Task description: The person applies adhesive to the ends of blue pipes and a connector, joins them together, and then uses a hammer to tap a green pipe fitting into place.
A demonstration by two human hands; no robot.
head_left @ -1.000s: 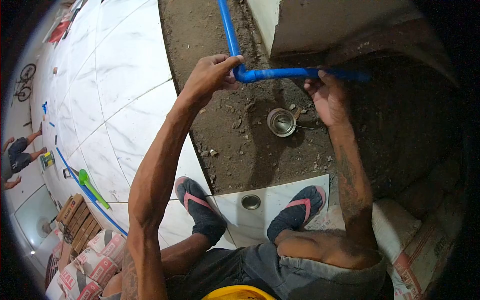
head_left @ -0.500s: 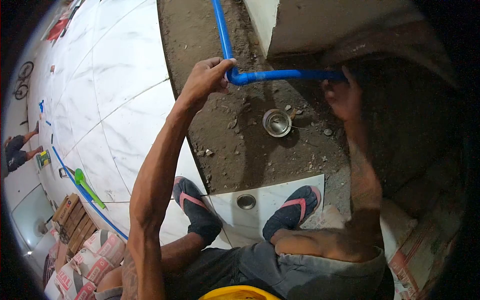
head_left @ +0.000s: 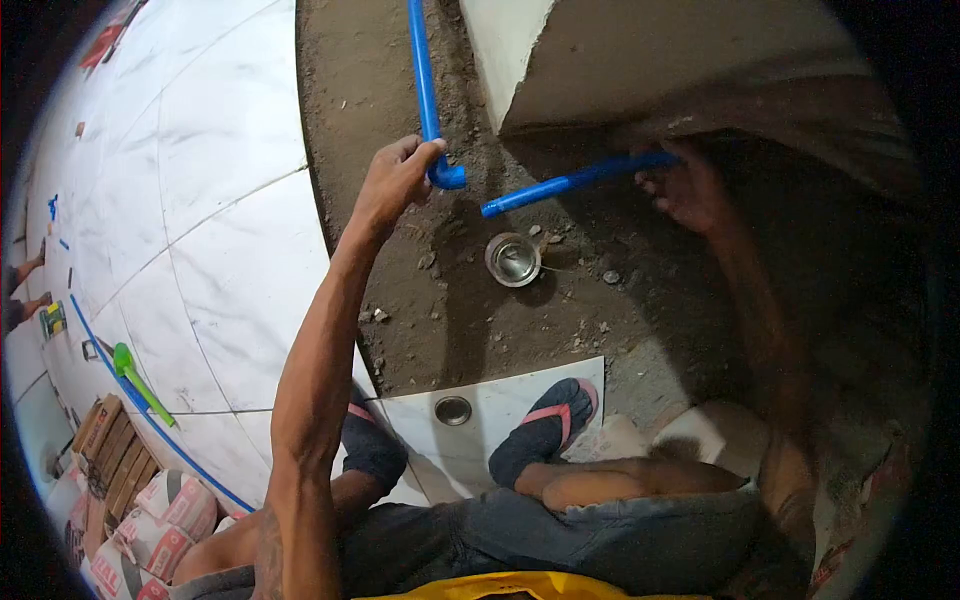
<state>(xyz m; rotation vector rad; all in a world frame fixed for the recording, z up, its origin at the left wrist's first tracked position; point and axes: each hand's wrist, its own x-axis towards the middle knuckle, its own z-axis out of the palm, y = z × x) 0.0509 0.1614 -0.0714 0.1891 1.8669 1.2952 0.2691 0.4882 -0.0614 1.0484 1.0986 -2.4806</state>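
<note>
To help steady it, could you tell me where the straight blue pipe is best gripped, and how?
Around the middle of the straight blue pipe, I would say, from above: it is slim and straight, with its upper side uncovered. The right hand has one end; the other points toward the elbow, so is better left free.

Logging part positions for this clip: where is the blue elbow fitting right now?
In the head view, left of centre, the blue elbow fitting sits just below the left hand, apart from the loose pipe's end.

Two separated blue pipes, hands.
</note>
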